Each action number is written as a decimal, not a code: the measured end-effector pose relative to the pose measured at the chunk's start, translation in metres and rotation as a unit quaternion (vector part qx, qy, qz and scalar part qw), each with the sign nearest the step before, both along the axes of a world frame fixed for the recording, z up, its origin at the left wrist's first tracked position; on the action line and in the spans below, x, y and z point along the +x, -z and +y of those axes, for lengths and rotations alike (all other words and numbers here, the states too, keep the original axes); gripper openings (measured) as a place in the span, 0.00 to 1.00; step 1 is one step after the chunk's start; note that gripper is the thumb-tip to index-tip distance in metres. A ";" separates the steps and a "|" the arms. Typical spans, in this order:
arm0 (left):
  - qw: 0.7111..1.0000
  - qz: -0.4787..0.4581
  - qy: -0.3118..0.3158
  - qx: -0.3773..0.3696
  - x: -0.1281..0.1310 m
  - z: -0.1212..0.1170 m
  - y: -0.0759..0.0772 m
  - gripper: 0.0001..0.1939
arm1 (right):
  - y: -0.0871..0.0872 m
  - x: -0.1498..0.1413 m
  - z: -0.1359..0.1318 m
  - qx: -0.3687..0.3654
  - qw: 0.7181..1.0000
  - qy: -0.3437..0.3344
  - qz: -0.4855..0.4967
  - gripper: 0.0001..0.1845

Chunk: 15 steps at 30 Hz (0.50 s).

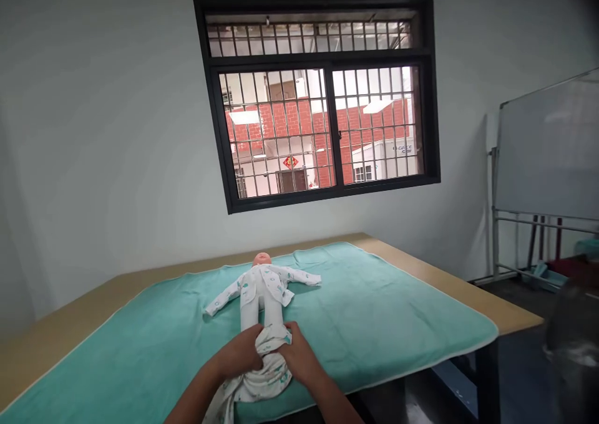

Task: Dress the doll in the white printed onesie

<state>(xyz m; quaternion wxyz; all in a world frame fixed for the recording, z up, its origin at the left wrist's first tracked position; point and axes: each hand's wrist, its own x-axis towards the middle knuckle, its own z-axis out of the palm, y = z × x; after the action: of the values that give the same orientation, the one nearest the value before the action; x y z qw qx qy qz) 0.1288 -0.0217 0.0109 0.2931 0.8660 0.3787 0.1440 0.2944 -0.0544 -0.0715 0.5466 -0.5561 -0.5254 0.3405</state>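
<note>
A baby doll point(262, 282) lies on its back on a teal blanket point(374, 312), head toward the window, arms spread, dressed in a white printed top. Its legs are bare white. My left hand point(243, 352) and my right hand point(299, 355) both grip a bunched white printed garment point(266, 368) at the doll's feet. The garment's loose end hangs over the blanket's near edge.
The blanket covers most of a wooden table point(505, 308) set against a pale wall. A barred window point(322, 100) is above. A whiteboard on a stand point(547, 156) is at the right, with clutter on the floor below it.
</note>
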 end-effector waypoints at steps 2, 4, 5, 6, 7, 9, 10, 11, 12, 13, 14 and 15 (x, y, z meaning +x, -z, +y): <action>0.999 -0.035 0.006 -0.004 -0.004 -0.001 -0.002 0.22 | -0.003 0.003 -0.003 0.028 0.997 -0.039 0.054 0.22; 0.997 -0.080 0.011 -0.017 -0.005 -0.003 -0.002 0.23 | -0.005 0.008 -0.007 0.056 0.990 -0.096 0.090 0.28; 0.995 -0.101 0.008 -0.024 -0.005 -0.004 -0.001 0.23 | -0.006 0.011 -0.009 0.070 0.984 -0.127 0.106 0.32; 0.992 -0.119 0.003 -0.031 -0.004 -0.005 0.000 0.23 | -0.007 0.014 -0.010 0.083 0.976 -0.157 0.122 0.34; 0.990 -0.139 -0.003 -0.038 -0.003 -0.005 0.001 0.23 | -0.006 0.016 -0.011 0.097 0.968 -0.183 0.140 0.35; 0.982 -0.182 -0.012 -0.052 0.002 -0.006 0.003 0.20 | -0.004 0.020 -0.010 0.121 0.955 -0.209 0.172 0.33; 0.977 -0.203 -0.014 -0.056 0.005 -0.006 0.004 0.19 | -0.002 0.020 -0.008 0.130 0.952 -0.206 0.183 0.31; 0.974 -0.220 -0.018 -0.058 0.008 -0.007 0.005 0.19 | 0.000 0.020 -0.006 0.136 0.954 -0.192 0.187 0.29; 0.971 -0.231 -0.024 -0.059 0.010 -0.007 0.006 0.20 | 0.001 0.019 -0.002 0.139 0.958 -0.168 0.187 0.27; 0.969 -0.238 -0.029 -0.059 0.013 -0.008 0.007 0.21 | 0.003 0.018 0.001 0.141 0.963 -0.137 0.183 0.25; 0.968 -0.240 -0.031 -0.061 0.015 -0.008 0.007 0.22 | 0.004 0.016 0.004 0.141 0.969 -0.102 0.178 0.24; 0.968 -0.241 -0.026 -0.064 0.017 -0.008 0.007 0.23 | 0.005 0.013 0.007 0.139 0.973 -0.068 0.170 0.23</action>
<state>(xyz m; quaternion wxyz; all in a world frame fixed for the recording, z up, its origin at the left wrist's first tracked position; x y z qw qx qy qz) 0.1458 -0.0294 0.0037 0.4262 0.7752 0.3279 0.3315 0.3074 -0.0473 -0.0765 0.6755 -0.3713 -0.5037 0.3900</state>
